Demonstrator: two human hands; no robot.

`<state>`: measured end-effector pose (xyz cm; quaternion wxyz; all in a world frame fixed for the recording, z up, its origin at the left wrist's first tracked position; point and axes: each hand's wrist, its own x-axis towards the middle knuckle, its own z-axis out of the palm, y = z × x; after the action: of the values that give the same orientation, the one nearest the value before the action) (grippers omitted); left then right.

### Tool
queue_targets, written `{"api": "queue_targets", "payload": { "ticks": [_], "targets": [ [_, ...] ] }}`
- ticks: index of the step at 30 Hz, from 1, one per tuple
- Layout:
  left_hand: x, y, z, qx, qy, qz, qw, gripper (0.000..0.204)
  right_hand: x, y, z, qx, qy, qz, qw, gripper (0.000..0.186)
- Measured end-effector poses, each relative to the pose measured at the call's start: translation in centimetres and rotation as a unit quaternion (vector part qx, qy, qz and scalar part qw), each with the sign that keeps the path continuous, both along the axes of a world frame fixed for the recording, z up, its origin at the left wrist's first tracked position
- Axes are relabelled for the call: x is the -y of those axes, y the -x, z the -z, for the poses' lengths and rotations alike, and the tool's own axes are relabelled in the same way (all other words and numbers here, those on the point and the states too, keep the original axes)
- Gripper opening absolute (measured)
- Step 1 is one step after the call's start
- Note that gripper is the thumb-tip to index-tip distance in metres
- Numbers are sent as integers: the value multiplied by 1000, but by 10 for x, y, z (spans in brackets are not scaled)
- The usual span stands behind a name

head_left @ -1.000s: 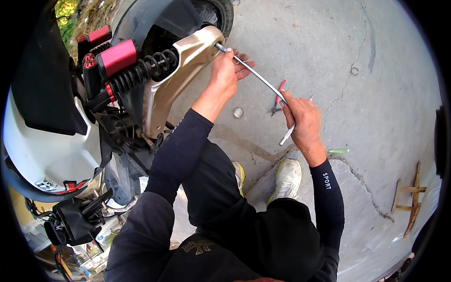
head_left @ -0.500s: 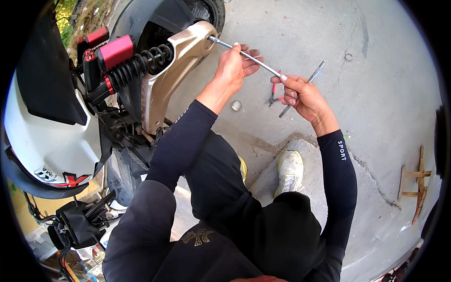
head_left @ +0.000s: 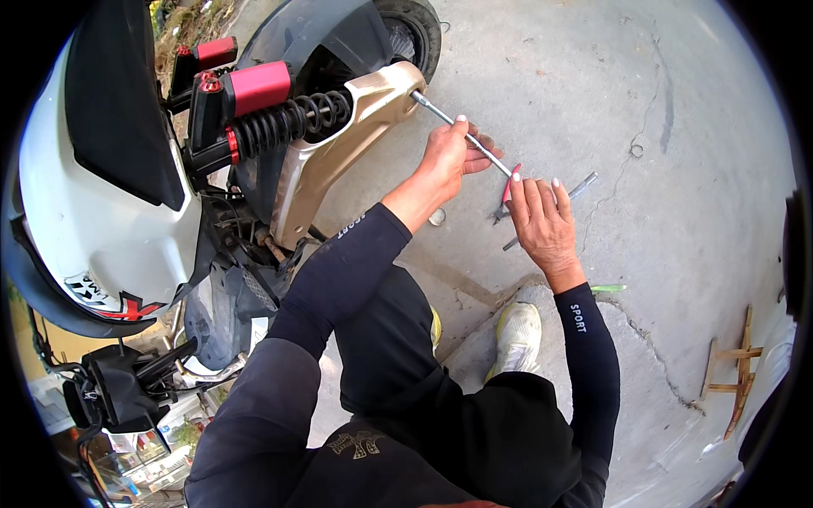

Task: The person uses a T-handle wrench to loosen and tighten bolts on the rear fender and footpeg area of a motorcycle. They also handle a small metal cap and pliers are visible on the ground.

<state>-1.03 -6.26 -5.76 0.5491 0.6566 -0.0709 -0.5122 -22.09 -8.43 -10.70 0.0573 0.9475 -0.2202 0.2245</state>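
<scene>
A silver T-handle socket wrench (head_left: 439, 111) slants from the scooter's gold suspension arm (head_left: 337, 156) down toward my right. Its socket end sits at the round hole near the arm's far tip; how deep it goes is hidden. My left hand (head_left: 447, 159) steadies the shaft near the middle, thumb on top and fingers curled loosely beneath. At the other end, my right hand (head_left: 546, 227) has its back turned up and its fingers over the sliding crossbar (head_left: 584, 184), which sticks out on both sides. Just under the shaft's lower end, red-handled pliers (head_left: 507, 196) lie on the ground, partly covered.
The white and black scooter (head_left: 127, 229) fills the left side, with a red and black shock absorber (head_left: 284, 125) and a wheel (head_left: 423, 38). On the concrete lie a round metal cap (head_left: 437, 217), a small ring (head_left: 635, 151) and a green strip (head_left: 608, 288). A wooden stool (head_left: 735, 372) stands right.
My right hand has rolled over, from a side grip to fingers laid over the crossbar. The crossbar has turned slightly. The whole view has shifted; my left hand keeps its place on the shaft.
</scene>
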Motion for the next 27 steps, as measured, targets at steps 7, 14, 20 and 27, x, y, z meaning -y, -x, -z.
{"api": "queue_targets", "payload": {
  "ticks": [7, 14, 20, 27],
  "targets": [
    [3, 4, -2, 7, -5, 23, 1000, 32, 14, -6, -10, 196, -265, -27, 944, 40],
    [9, 7, -6, 7, -3, -3, 1000, 33, 29, -4, -24, 164, -279, -33, 945, 35],
    [8, 1, -5, -3, 15, -14, 1000, 32, 23, -10, -14, 184, -238, 20, 953, 29],
    [13, -30, -3, 24, 35, -69, 997, 33, 24, -16, -20, 205, -304, 9, 930, 25]
  ]
}}
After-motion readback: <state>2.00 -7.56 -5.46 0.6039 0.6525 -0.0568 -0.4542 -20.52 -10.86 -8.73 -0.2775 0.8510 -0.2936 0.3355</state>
